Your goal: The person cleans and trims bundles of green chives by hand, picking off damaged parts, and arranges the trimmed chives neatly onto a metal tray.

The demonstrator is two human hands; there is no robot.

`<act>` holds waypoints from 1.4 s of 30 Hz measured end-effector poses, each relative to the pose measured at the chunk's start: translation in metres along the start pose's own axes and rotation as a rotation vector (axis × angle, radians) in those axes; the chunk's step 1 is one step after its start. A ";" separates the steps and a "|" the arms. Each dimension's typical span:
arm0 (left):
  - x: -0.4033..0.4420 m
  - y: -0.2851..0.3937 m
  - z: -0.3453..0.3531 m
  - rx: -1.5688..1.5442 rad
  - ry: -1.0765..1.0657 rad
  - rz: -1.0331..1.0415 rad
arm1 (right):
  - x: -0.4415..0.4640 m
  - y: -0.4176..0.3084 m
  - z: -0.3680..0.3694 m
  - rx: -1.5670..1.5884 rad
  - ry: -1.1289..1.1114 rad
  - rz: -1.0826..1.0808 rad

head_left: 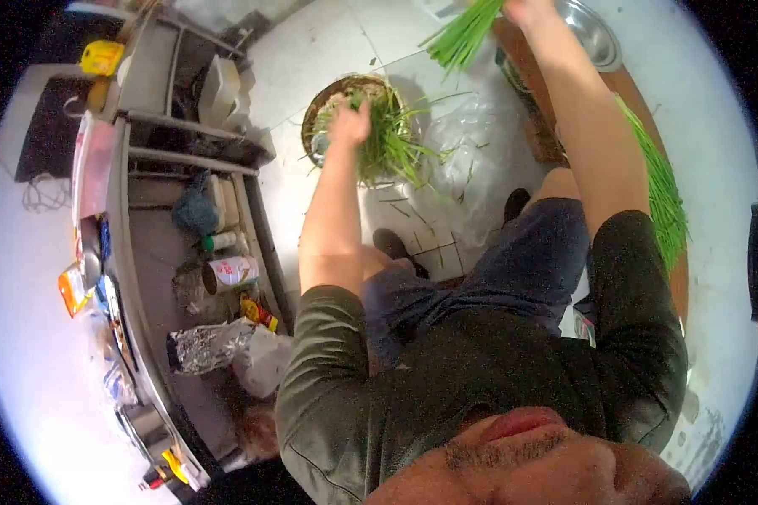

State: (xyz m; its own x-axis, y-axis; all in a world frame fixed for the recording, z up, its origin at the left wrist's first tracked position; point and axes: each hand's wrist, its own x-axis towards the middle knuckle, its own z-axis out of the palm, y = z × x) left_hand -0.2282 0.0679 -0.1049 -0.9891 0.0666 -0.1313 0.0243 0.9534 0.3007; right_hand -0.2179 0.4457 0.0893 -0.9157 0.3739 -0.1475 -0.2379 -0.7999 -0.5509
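My left hand (348, 124) is over a round basket (312, 114) on the floor, slightly blurred, with the thumb apart from the fingers. Loose green leaf scraps (387, 139) heap in the basket and hang over its near rim, close to the hand. At the top edge of the view, my right hand (526, 10) is closed around a bunch of garlic chives (467, 35), its leaves pointing down to the left. The frame edge cuts off part of this hand. More garlic chives (659, 189) lie on a brown wooden surface (630, 88) beside my right arm.
A metal bowl (594, 34) stands at the upper right. Clear plastic sheeting (472, 139) lies on the tiled floor (312, 50) between the basket and the wooden surface. To the left, a shelf unit (194, 156) holds a tin (232, 273), bags and other items.
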 end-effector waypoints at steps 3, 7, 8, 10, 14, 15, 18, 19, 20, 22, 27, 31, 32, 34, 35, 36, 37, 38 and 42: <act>-0.011 0.003 -0.001 0.087 0.195 -0.015 | 0.047 -0.024 -0.041 0.124 0.057 -0.045; -0.017 0.011 -0.018 -0.199 0.211 0.204 | 0.060 -0.058 -0.080 0.079 0.130 -0.118; -0.018 0.015 -0.011 -0.292 0.278 0.296 | 0.049 -0.068 -0.085 0.045 0.182 -0.156; -0.046 0.034 -0.017 -0.388 0.298 0.319 | 0.035 -0.092 -0.101 0.050 0.226 -0.194; -0.078 0.049 -0.021 -0.495 0.196 0.329 | -0.073 -0.137 -0.075 -0.036 0.259 -0.253; -0.083 0.043 -0.015 -0.576 0.128 0.293 | -0.112 -0.146 -0.065 -0.127 0.301 -0.276; -0.100 0.009 -0.006 -0.554 0.107 0.309 | -0.076 -0.280 -0.185 -0.513 -0.045 -0.275; -0.116 0.011 -0.022 -0.493 0.024 0.213 | -0.101 -0.288 -0.185 -0.673 0.096 -0.347; -0.119 0.001 -0.014 -0.525 0.035 0.168 | -0.136 -0.289 -0.167 -0.832 0.230 -0.415; -0.131 -0.006 -0.007 -0.600 0.015 0.128 | -0.166 -0.293 -0.164 -1.283 0.441 -0.456; -0.163 0.012 -0.002 -0.657 -0.166 0.102 | -0.167 -0.306 -0.232 -1.856 0.467 -0.227; -0.165 0.010 0.021 -0.830 -0.235 0.115 | -0.114 -0.290 -0.299 -2.106 0.277 0.124; -0.167 0.010 0.021 -0.829 -0.250 0.099 | -0.101 -0.278 -0.319 -2.218 0.216 0.037; -0.170 0.014 0.025 -0.830 -0.276 0.074 | -0.076 -0.255 -0.355 -2.430 0.087 -0.161; -0.172 0.017 0.026 -0.834 -0.276 0.080 | -0.073 -0.240 -0.351 -2.395 0.045 -0.069; -0.174 0.019 0.026 -0.837 -0.278 0.086 | -0.072 -0.223 -0.346 -2.356 0.004 0.024; -0.176 0.020 0.025 -0.839 -0.278 0.091 | -0.060 -0.202 -0.369 -2.286 0.089 0.134; -0.178 0.020 0.025 -0.843 -0.280 0.095 | -0.064 -0.183 -0.371 -2.312 0.049 0.101; -0.187 0.017 0.021 -0.778 -0.306 0.089 | -0.058 -0.167 -0.387 -2.362 0.185 0.070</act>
State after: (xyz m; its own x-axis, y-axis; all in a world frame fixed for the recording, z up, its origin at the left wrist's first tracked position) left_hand -0.0400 0.0778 -0.0956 -0.9025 0.3160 -0.2927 -0.1173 0.4735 0.8729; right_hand 0.0005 0.7390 -0.1278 -0.8440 0.5087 -0.1697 0.5327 0.8319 -0.1555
